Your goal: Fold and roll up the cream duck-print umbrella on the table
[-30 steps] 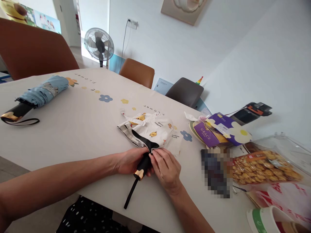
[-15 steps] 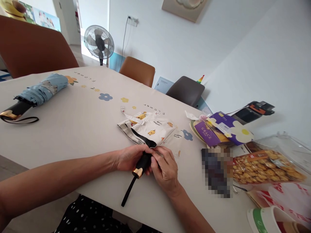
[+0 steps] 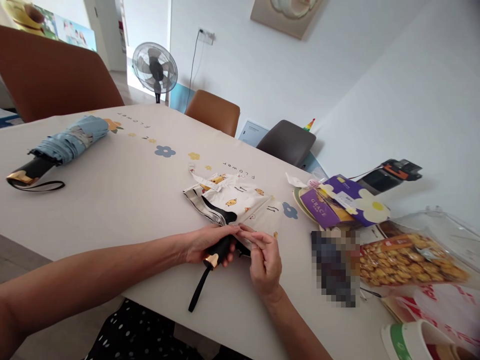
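A white folding umbrella [image 3: 240, 200] with yellow chick prints lies loosely folded on the table, its canopy pointing away from me. My left hand [image 3: 210, 244] is wrapped around its black handle, which ends in a gold band and a dangling black strap. Just right of the handle, my right hand [image 3: 265, 257] is closed, its fingertips pinching the near edge of the canopy. Part of the black lining shows between the folds. A second, light-blue folding umbrella [image 3: 73, 139], with a black and gold handle, lies rolled up at the left.
The white table [image 3: 123, 200] carries printed flowers. At the right are a purple box [image 3: 318, 205], a bag of cookies [image 3: 412, 255], a paper cup [image 3: 408, 340] and a blurred dark item [image 3: 333, 270]. Chairs [image 3: 213, 112] and a fan [image 3: 155, 67] stand beyond.
My right hand has moved slightly right, away from the handle, drawing the canopy edge with it. My left hand keeps hold of the handle. The view has shifted a little.
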`<state>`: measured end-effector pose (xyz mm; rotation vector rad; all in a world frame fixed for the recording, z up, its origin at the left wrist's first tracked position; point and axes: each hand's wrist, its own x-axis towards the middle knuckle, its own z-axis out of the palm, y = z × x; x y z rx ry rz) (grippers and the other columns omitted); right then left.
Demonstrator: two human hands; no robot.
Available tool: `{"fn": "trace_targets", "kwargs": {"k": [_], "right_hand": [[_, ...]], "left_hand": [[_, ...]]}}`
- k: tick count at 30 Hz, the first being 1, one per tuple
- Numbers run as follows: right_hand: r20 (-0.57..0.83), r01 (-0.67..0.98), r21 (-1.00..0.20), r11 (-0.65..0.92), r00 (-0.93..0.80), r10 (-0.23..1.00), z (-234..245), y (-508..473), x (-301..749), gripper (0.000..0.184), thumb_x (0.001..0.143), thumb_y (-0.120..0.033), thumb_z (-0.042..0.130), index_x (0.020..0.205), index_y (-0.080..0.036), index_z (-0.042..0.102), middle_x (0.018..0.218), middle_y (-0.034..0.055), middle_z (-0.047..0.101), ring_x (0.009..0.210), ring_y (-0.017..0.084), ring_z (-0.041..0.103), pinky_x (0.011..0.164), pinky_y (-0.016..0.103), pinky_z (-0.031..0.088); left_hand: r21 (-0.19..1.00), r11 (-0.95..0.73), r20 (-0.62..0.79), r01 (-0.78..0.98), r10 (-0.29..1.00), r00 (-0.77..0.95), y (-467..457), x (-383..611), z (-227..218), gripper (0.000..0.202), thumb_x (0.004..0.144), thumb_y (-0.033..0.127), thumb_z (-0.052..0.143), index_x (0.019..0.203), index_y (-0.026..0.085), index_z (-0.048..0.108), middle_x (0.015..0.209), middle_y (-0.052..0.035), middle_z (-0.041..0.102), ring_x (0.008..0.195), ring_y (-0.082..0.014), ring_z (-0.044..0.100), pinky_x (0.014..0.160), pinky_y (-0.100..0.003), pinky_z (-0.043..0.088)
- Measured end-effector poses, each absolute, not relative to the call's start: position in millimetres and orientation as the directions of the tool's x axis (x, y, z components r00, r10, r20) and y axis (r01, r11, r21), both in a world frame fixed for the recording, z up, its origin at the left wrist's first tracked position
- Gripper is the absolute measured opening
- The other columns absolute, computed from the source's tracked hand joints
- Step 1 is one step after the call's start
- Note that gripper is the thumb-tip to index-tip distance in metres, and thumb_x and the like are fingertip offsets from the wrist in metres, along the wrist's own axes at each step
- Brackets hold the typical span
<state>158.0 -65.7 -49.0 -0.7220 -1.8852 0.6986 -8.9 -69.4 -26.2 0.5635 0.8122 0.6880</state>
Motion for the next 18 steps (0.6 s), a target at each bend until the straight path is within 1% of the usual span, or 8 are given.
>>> {"fn": "trace_targets", "kwargs": {"k": [2,4,7,10,12,13,15,18], "right_hand": [[0.565,0.173,-0.742,0.648,-0.36,0.743,-49,-65,156,0.029,0.086,-0.008,0.032,0.112,-0.02,0.04,0.104,0.0091,0.065,0.111,0.021,0.055,0.09,0.045,0.047],[0.557,0.205,-0.735,0.646,-0.359,0.748,-48,-65,155,0.029,0.086,-0.009,0.033,0.112,-0.019,0.04,0.104,0.01,0.065,0.11,0.021,0.056,0.091,0.045,0.046],[0.544,0.236,-0.747,0.621,-0.318,0.776,-45,-65,155,0.025,0.086,-0.011,0.034,0.109,-0.019,0.041,0.1,0.0094,0.066,0.104,0.021,0.059,0.089,0.045,0.046],[0.496,0.302,-0.783,0.544,-0.225,0.839,-31,-63,157,0.022,0.087,-0.015,0.039,0.108,-0.021,0.041,0.095,0.007,0.067,0.094,0.019,0.063,0.082,0.039,0.048],[0.464,0.402,-0.761,0.509,-0.209,0.861,-11,-57,158,0.018,0.087,-0.019,0.042,0.105,-0.021,0.047,0.097,0.0068,0.066,0.09,0.019,0.063,0.078,0.035,0.049],[0.453,0.464,-0.72,0.517,-0.251,0.856,1,-51,157,0.017,0.087,-0.022,0.043,0.101,-0.021,0.052,0.099,0.0063,0.066,0.091,0.019,0.063,0.079,0.034,0.048],[0.412,0.607,-0.575,0.548,-0.364,0.835,25,-34,151,0.017,0.086,-0.026,0.045,0.093,-0.022,0.06,0.096,0.0043,0.066,0.092,0.019,0.061,0.081,0.033,0.046],[0.288,0.696,-0.396,0.599,-0.526,0.801,51,5,134,0.022,0.086,-0.03,0.043,0.092,-0.023,0.063,0.099,0.0029,0.066,0.094,0.021,0.06,0.083,0.035,0.044]], "left_hand": [[0.675,0.655,-0.469,-0.341,0.737,0.486,-69,-9,-25,0.041,0.069,0.054,0.06,0.074,0.014,0.053,0.062,0.0012,0.052,0.048,-0.0103,0.052,0.042,-0.023,0.041],[0.673,0.656,-0.482,-0.343,0.74,0.468,-69,-8,-24,0.04,0.07,0.053,0.06,0.072,0.013,0.051,0.062,0.0013,0.051,0.047,-0.0099,0.05,0.04,-0.023,0.041],[0.674,0.657,-0.498,-0.336,0.741,0.451,-68,-7,-24,0.037,0.073,0.049,0.057,0.068,0.013,0.05,0.059,0.0008,0.051,0.045,-0.01,0.049,0.039,-0.024,0.04],[0.666,0.678,-0.513,-0.312,0.719,0.468,-68,-7,-26,0.038,0.075,0.049,0.054,0.064,0.013,0.049,0.055,0.0006,0.05,0.042,-0.0097,0.048,0.038,-0.023,0.038],[0.651,0.691,-0.519,-0.315,0.708,0.479,-68,-8,-27,0.036,0.076,0.047,0.053,0.064,0.014,0.049,0.055,0.0007,0.049,0.042,-0.0092,0.047,0.038,-0.023,0.038],[0.64,0.696,-0.522,-0.326,0.705,0.48,-68,-8,-27,0.034,0.077,0.045,0.053,0.064,0.014,0.049,0.056,0.0008,0.05,0.043,-0.009,0.047,0.039,-0.022,0.038],[0.608,0.716,-0.531,-0.344,0.689,0.493,-68,-9,-27,0.03,0.079,0.041,0.052,0.067,0.014,0.049,0.058,0.0007,0.05,0.044,-0.009,0.048,0.039,-0.022,0.038],[0.54,0.756,-0.547,-0.371,0.65,0.527,-68,-11,-26,0.027,0.081,0.037,0.05,0.069,0.013,0.05,0.059,0.0005,0.051,0.045,-0.0089,0.048,0.04,-0.022,0.038]]}}
